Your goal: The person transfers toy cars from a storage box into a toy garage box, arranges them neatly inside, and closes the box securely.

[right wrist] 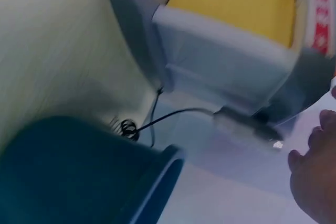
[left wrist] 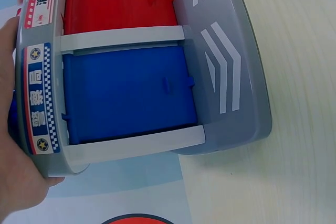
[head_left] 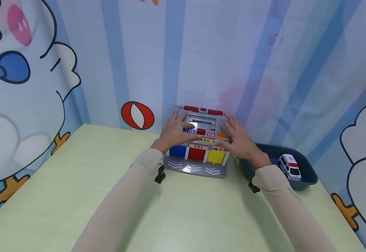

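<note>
A grey toy garage station [head_left: 194,167] stands at the table's back edge, its blue, red and yellow doors facing front. Across its upper left side lies the left hand [head_left: 174,133], fingers spread and thumb stretched over the top. The right hand [head_left: 241,141] is at the upper right corner, fingers extended, its thumb near the front edge. Close up in the left wrist view are the blue door [left wrist: 128,93] and the red door [left wrist: 115,3], with the left hand [left wrist: 16,177] along the station's side. In the right wrist view, the right hand [right wrist: 317,177] is beside the yellow door's end [right wrist: 236,6].
Right of the station, a dark blue bin [head_left: 308,176] holds a white toy ambulance [head_left: 289,167]. A coiled black cord [right wrist: 129,129] lies between bin and station. Behind the pale table [head_left: 91,168] hangs a striped cartoon curtain [head_left: 145,52].
</note>
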Tool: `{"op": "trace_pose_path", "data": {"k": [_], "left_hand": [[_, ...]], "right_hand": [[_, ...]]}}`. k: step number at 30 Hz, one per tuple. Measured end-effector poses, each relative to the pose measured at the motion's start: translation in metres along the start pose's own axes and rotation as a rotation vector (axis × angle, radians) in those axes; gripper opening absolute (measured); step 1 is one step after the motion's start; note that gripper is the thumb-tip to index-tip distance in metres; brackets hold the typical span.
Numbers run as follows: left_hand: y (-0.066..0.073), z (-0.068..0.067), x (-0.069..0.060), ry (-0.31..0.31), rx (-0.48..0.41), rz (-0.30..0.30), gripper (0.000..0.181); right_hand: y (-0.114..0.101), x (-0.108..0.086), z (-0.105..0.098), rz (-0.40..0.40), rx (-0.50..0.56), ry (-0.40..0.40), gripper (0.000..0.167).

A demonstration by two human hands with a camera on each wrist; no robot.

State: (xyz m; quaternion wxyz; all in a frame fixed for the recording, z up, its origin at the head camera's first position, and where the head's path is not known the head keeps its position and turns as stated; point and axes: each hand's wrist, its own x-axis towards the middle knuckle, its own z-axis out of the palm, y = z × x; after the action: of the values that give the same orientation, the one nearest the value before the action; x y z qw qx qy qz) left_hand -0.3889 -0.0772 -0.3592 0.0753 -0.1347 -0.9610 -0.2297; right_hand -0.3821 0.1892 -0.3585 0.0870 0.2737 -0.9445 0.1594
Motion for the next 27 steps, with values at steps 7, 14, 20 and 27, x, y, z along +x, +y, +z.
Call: {"op": "trace_pose_path", "data": {"k": [7,14,20,27], "left_hand": [[0.0004,0.0025,0.0011,-0.005,0.006,0.002,0.064],[-0.0007,0.0025,0.0021,-0.009,0.005,0.004,0.065],[-0.0006,0.0013,0.0014,-0.003,0.0,-0.002,0.064],[-0.0001,0.0025,0.0018,-0.011,-0.011,-0.011,0.066]], "right_hand": [[0.0096,0.0057,0.005,0.084,-0.023,-0.09,0.093],[0.0098,0.0066,0.0071,0.094,-0.036,-0.092,0.093],[0.0104,0.0073,0.0088,0.084,-0.031,-0.074,0.095],[0.0119,0.0061,0.0091,0.08,-0.023,-0.062,0.083]]}}
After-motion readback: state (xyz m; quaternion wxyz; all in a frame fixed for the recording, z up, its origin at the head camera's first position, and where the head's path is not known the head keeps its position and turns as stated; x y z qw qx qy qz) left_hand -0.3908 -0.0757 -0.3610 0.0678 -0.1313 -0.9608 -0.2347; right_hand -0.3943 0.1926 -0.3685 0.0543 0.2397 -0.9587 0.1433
